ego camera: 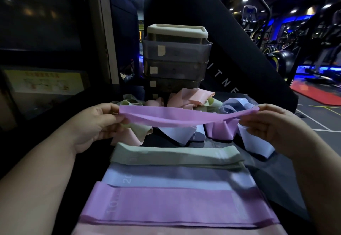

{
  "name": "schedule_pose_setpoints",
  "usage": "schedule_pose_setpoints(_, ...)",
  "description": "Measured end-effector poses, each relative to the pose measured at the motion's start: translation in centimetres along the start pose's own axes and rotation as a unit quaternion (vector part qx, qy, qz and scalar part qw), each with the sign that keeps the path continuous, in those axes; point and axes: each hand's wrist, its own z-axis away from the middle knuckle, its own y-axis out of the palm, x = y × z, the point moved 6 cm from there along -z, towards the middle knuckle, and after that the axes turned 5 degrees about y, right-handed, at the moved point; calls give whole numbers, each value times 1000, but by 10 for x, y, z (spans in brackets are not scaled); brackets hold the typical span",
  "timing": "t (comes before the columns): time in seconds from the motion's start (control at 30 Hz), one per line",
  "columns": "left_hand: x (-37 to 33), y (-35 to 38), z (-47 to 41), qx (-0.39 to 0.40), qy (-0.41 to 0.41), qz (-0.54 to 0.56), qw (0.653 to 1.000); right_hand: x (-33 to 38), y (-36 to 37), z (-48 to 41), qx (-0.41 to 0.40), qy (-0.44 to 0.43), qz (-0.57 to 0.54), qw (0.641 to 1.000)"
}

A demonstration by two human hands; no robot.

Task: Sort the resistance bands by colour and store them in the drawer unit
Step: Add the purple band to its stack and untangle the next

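A purple resistance band (186,117) is stretched flat in the air between my hands. My left hand (96,124) pinches its left end and my right hand (273,124) pinches its right end. Below it, flat bands lie in rows on the dark surface: a green band (175,156), a pale blue band (175,176), a purple band (175,205) and a pink band (166,232) at the bottom edge. A loose heap of pink, green, blue and purple bands (191,98) lies behind. The smoky plastic drawer unit (177,54) stands beyond the heap, with its drawers closed.
A large black padded machine part (230,41) rises behind the drawer unit. Gym machines (313,50) and a red mat (317,94) stand at the right under blue light. A yellow poster (46,82) hangs at the left.
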Motion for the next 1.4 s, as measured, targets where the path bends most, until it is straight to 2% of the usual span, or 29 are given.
schedule_pose_setpoints(0.1, -2, 0, 2, 19, 2, 17, 1000, 3, -2, 0, -18, 13, -39, 999)
schedule_pose_setpoints(0.27, -5, -1, 3, 17, -6, 72, 997, 3, -4, 3, -36, -13, 60, 997)
schedule_pose_setpoints(0.43, 1, -1, 0, -33, 14, -31, 999, 0, -2, -2, -42, -12, 138, 989)
schedule_pose_setpoints(0.57, 1, -3, -2, -30, 26, -65, 997, -3, 1, -1, -3, 4, 181, 984)
schedule_pose_setpoints(0.67, -3, -4, 4, 42, -1, -67, 997, -3, 6, 1, 31, 35, 197, 979)
schedule_pose_setpoints(0.83, -1, -12, 12, 162, -11, -191, 968, -10, 11, 3, 90, 52, 210, 972)
schedule_pose_setpoints(1.0, 0, -13, 18, 205, -15, -226, 952, -14, 24, 13, 178, 97, 198, 959)
schedule_pose_setpoints(1.17, 1, -14, 25, 238, -27, -235, 942, -13, 25, 18, 199, 120, 215, 948)
schedule_pose_setpoints(1.3, 0, -9, 30, 260, -29, -219, 940, -17, 27, 19, 184, 117, 310, 925)
schedule_pose_setpoints(1.4, 0, -7, 29, 262, -28, -213, 941, -22, 40, 21, 166, 112, 410, 890)
